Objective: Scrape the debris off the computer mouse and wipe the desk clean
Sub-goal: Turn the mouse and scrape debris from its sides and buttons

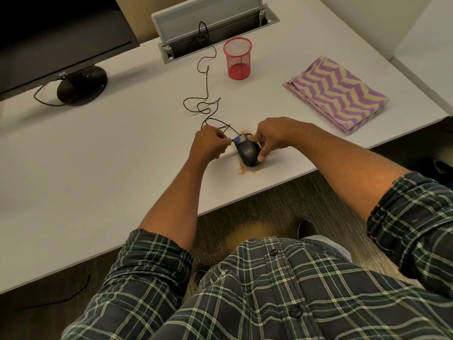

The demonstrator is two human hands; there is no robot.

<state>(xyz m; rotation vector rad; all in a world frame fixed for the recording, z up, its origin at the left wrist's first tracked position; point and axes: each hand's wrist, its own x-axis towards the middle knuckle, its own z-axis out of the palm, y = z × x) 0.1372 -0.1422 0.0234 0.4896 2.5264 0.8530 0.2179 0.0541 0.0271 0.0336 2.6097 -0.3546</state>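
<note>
2 hands meet on the black computer mouse [248, 153], which sits near the front edge of the white desk [103, 153]. From my remote seat I read the right hand [266, 136] as the brace: thumb on the near flank, fingers curled over the far side, pinning the mouse so it cannot skid. The left hand [208, 144] pinches a small blue-and-white brush [238, 138], bristles at the mouse's front, probably to sweep out the button seams. Orange debris [247, 171] dusts the desk just beside the mouse, front and back. Its cable [204, 94] loops away to the open cable hatch [208, 28]. The folded chevron cloth [335, 94] waits well apart, likely for wiping. 1 red mesh pen cup [237, 58] and a monitor [58, 33] stand farther back; dark carpet [282, 204] lies below.
</note>
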